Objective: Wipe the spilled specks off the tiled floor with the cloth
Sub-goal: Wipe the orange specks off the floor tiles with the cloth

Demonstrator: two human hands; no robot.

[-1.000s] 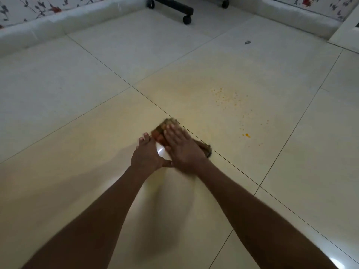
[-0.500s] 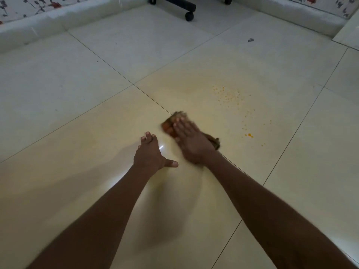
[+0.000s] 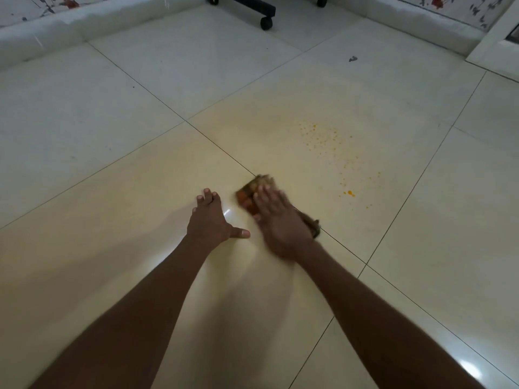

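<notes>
A brown and orange cloth [image 3: 248,192] lies flat on the cream tiled floor [image 3: 140,192], straddling a grout line. My right hand [image 3: 276,220] presses down on it with fingers spread, and is blurred. My left hand [image 3: 209,220] rests flat on the tile just left of the cloth, fingers apart, holding nothing. Orange specks [image 3: 323,138] are scattered on the tile beyond and right of the cloth. A larger orange spot [image 3: 350,193] lies closer, to the right of my right hand.
A black wheeled furniture base [image 3: 265,22] stands at the far wall. A small dark scrap [image 3: 352,59] lies on the far tile. A white skirting [image 3: 56,29] runs along the back, and a white frame [image 3: 494,49] stands at the far right.
My right hand slid the cloth to the right, away from my left hand, then back a little towards it. My left hand let go of the cloth and now rests on the tile.
</notes>
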